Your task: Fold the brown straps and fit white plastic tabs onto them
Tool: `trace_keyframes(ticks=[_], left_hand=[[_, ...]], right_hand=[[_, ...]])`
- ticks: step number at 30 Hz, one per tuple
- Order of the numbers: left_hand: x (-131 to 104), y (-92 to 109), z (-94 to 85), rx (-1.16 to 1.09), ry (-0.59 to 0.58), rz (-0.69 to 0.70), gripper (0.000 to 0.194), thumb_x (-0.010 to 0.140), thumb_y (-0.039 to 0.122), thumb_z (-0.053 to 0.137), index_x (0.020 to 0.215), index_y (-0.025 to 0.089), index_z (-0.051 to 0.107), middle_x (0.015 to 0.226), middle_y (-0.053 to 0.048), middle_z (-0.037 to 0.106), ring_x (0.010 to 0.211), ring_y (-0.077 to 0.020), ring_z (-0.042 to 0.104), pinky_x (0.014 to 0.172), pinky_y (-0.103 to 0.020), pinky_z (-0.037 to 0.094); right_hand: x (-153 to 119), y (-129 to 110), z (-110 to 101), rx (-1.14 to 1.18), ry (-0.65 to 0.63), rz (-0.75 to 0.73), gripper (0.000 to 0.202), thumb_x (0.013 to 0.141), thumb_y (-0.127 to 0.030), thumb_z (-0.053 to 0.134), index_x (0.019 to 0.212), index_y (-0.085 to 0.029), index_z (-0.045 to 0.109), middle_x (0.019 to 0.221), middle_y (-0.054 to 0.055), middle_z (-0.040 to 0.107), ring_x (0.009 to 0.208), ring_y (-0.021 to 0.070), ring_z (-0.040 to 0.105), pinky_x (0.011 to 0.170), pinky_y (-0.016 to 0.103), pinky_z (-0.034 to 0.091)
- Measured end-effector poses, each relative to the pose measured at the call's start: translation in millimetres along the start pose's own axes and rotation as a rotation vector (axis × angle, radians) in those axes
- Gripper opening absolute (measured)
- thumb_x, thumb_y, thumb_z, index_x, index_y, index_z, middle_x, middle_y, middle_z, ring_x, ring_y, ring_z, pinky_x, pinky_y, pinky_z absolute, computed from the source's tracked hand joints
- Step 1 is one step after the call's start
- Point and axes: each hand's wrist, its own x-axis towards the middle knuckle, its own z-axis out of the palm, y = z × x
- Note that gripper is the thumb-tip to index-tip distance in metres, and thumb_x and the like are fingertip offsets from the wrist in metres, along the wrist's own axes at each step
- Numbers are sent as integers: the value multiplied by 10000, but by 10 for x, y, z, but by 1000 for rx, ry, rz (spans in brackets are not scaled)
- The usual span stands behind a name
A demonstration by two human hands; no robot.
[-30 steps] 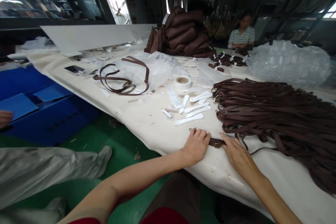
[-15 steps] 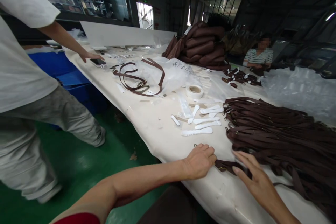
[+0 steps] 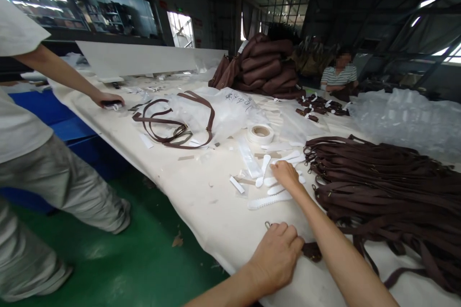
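Observation:
My left hand (image 3: 277, 254) is closed around a brown strap (image 3: 311, 252) near the table's front edge. A small metal hook of the strap sticks out above the knuckles, and its brown end shows to the right of the fist. Farther forward, my right hand (image 3: 286, 173) is over the group of white toothed plastic strips (image 3: 268, 201), its fingers bent down among them. Whether a strip is pinched there is hidden. To the right lies a thick bundle of brown straps (image 3: 374, 177) with metal hooks at its left end.
Beyond the strips are a white tape roll (image 3: 260, 134), a looped brown strap (image 3: 209, 120) and clear plastic bags (image 3: 230, 110). Brown bags (image 3: 264, 64) are piled at the back. On the left a co-worker's hand (image 3: 111, 100) holds a phone; another person (image 3: 339, 76) sits across.
My right hand has left the strap and reached forward to the white strips. My left hand keeps hold of the strap. The co-worker's hand has lifted the phone from the table.

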Motion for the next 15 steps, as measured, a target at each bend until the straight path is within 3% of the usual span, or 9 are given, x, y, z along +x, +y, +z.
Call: trace_keyframes(ticks=[3, 7, 9, 12, 15], left_hand=[[-24, -31, 84, -20, 3, 21, 97, 923, 232, 513, 981, 177, 569, 945, -79, 567, 883, -253, 507, 737, -403, 408], [-12, -56, 155, -23, 6, 26, 110, 878, 201, 546, 978, 173, 582, 954, -84, 579, 896, -267, 506, 756, -416, 422], [-2, -53, 160, -36, -13, 25, 121, 864, 169, 546, 976, 174, 589, 948, -83, 583, 883, -263, 514, 762, -413, 435], [-30, -101, 192, -47, 3, 9, 185, 848, 118, 551, 1008, 192, 607, 955, -77, 600, 866, -250, 540, 780, -394, 462], [-26, -338, 351, 23, 157, 61, 367, 860, 75, 505, 1171, 243, 606, 994, -67, 640, 896, -245, 589, 812, -367, 492]], right_hand=[[197, -216, 167, 13, -36, 65, 275, 868, -374, 585, 983, -161, 716, 1040, 176, 718, 1008, 270, 670, 843, 356, 472], [339, -312, 265, 91, -96, 107, 220, 814, -264, 634, 988, -151, 707, 1107, 190, 704, 1059, 294, 658, 864, 375, 471], [332, -293, 238, 156, -107, 117, 143, 799, -218, 633, 895, -140, 704, 1046, 184, 717, 1030, 298, 663, 836, 363, 475], [228, -211, 106, 290, -76, 103, 106, 801, -212, 643, 703, -169, 646, 843, 93, 724, 923, 234, 674, 758, 276, 473], [132, -80, -68, 422, 34, 82, 222, 817, -233, 650, 621, -182, 558, 754, 10, 682, 879, 169, 652, 725, 211, 457]])
